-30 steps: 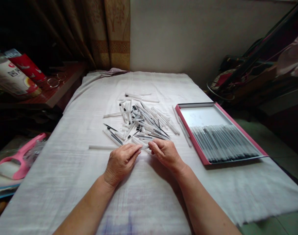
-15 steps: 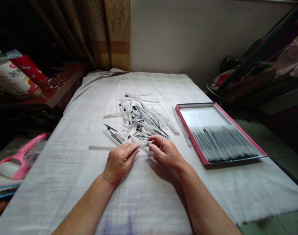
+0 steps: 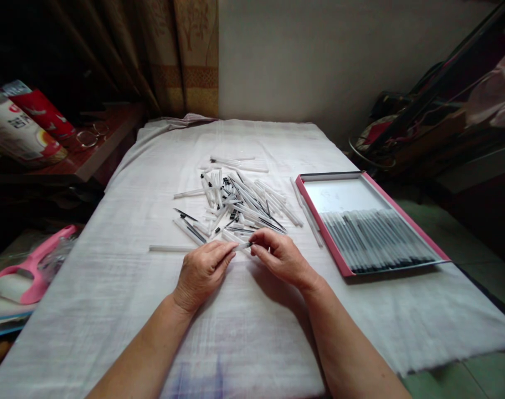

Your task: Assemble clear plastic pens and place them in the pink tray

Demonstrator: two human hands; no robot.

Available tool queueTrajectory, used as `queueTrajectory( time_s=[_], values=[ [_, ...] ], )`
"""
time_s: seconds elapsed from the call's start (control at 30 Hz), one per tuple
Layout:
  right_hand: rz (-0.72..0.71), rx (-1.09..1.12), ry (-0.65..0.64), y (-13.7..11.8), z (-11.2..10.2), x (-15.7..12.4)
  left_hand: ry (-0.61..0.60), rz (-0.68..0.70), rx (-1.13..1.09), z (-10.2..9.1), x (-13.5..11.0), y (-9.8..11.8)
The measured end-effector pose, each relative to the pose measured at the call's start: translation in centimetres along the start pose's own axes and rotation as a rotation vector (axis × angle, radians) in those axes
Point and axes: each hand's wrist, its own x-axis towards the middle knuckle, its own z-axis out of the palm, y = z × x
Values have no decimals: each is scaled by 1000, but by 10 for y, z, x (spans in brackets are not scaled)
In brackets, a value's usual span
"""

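Observation:
Between my hands, just in front of the pile, is a clear pen [image 3: 241, 246] with a dark end toward the right. My left hand [image 3: 203, 270] is closed around its barrel, thumb pressed against the fingers. At the dark end, the thumb and forefinger of my right hand [image 3: 279, 255] pinch the tip; the fingers partly hide it. A loose pile of pen parts [image 3: 244, 202] lies beyond my hands: translucent barrels, dark refills and small black pieces. One long clear tube [image 3: 169, 249] extends leftward from beside my left hand.
At the right, a pink-edged box [image 3: 327, 235] holds a row of pens [image 3: 377, 241]. Clear tubes [image 3: 308, 213] lie along its left side. A pink-handled tool [image 3: 36, 266], jar [image 3: 22, 130] and red can [image 3: 45, 111] are at the left, off the cloth-covered table [image 3: 123, 299].
My right fingertips have closed in on the pen's dark end. My left hand keeps its hold on the barrel, and the whole view has shifted slightly.

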Motion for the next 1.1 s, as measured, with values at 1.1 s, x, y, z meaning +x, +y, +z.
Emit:
queueTrajectory(
  time_s=[1.1],
  values=[
    [-18,-25,25,-2,3,1,51,1,50,-1,1,1]
  ],
)
